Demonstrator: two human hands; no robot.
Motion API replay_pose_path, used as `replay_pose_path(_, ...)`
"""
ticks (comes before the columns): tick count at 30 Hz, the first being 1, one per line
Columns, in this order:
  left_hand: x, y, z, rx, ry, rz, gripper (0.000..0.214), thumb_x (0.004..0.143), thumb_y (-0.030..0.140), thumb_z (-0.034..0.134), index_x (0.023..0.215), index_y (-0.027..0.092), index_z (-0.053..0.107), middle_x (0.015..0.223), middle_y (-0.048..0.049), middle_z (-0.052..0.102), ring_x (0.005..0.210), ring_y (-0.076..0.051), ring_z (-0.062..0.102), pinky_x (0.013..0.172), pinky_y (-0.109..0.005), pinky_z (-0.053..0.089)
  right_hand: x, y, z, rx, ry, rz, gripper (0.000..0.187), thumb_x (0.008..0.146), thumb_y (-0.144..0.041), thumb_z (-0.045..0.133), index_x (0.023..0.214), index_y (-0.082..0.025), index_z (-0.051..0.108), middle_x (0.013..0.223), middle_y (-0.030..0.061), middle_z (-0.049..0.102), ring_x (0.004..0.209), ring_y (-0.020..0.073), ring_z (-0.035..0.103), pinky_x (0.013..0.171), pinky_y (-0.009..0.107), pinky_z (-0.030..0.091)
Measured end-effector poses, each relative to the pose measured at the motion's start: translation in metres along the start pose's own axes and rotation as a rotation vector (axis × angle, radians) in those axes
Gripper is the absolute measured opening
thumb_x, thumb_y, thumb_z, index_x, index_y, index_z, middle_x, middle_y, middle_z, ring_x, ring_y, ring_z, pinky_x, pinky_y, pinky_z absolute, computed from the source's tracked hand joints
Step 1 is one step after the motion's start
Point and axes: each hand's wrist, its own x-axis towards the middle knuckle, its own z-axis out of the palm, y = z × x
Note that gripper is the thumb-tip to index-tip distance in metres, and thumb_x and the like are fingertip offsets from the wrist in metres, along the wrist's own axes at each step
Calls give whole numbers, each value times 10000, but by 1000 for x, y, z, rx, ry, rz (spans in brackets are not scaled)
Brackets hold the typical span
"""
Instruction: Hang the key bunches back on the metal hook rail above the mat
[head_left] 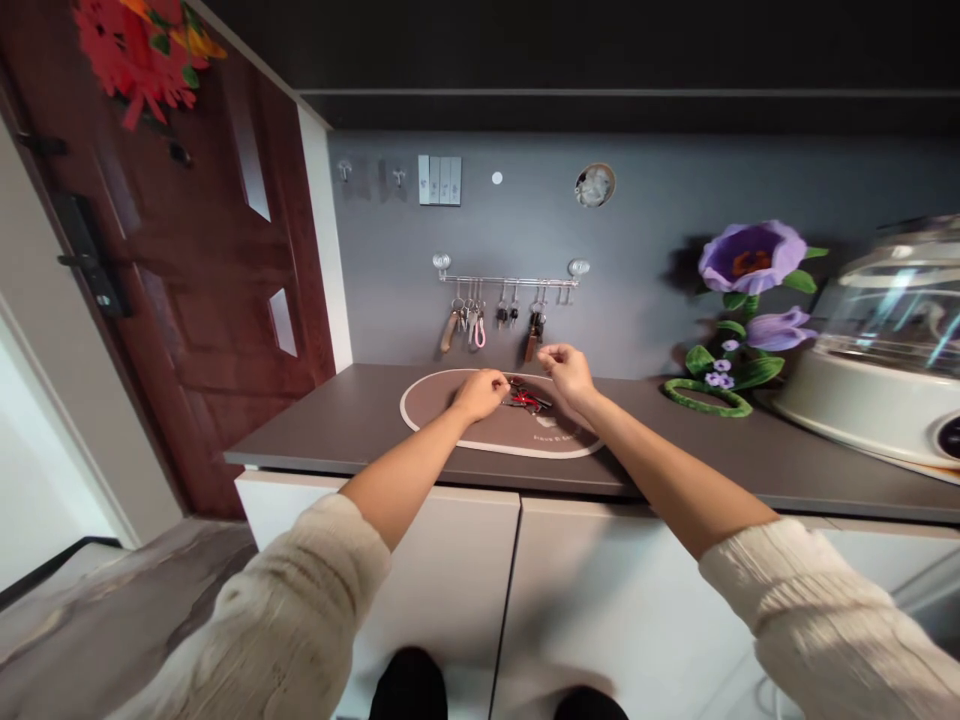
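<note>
My left hand (482, 393) is low over the oval brown mat (435, 408), its fingers curled together. Whatever those fingers hold, if anything, is too small to make out. Beside it on the mat lies a small pile of red and dark items (527, 398), perhaps keys. My right hand (568, 371) is raised above the mat's right part, with thumb and fingers pinched. Its fingertips come close to a brown key fob (532, 342) hanging from the hook rail (510, 281); contact cannot be told, nor what the pinch holds.
Several other keys (469, 322) hang from the rail on the grey back wall. To the right stand a purple artificial flower (752, 262) and a clear-topped white appliance (862, 385). White cabinet doors (442, 570) are below the counter (322, 425); a dark red door (195, 300) is left.
</note>
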Motion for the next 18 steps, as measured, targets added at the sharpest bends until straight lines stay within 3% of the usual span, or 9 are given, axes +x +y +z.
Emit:
replay_pose_path(5,-2,-1,1,-20,-38,23,188,757,235,480,800,155,644,824,-34,652,732,-130,539,710,-241,415,-36,-4,-13,-109,-240,-26,174,699,-322,548,756,-166,601,694,9,619,610,111,527,617,240,420)
replay_pose_path(10,-2,-4,3,-31,-61,48,191,761,235,477,806,150,643,849,-36,653,768,-136,545,732,-246,415,-51,-12,-21,-252,-408,-25,133,700,-255,554,797,-184,613,653,-12,615,564,106,530,603,231,412)
replay_pose_path(18,-2,-1,0,21,-72,83,183,754,195,468,787,147,641,833,-43,652,777,-144,550,748,-256,414,-49,-10,-17,-480,-461,-237,96,654,-172,557,703,-177,639,781,25,630,689,135,539,675,231,394)
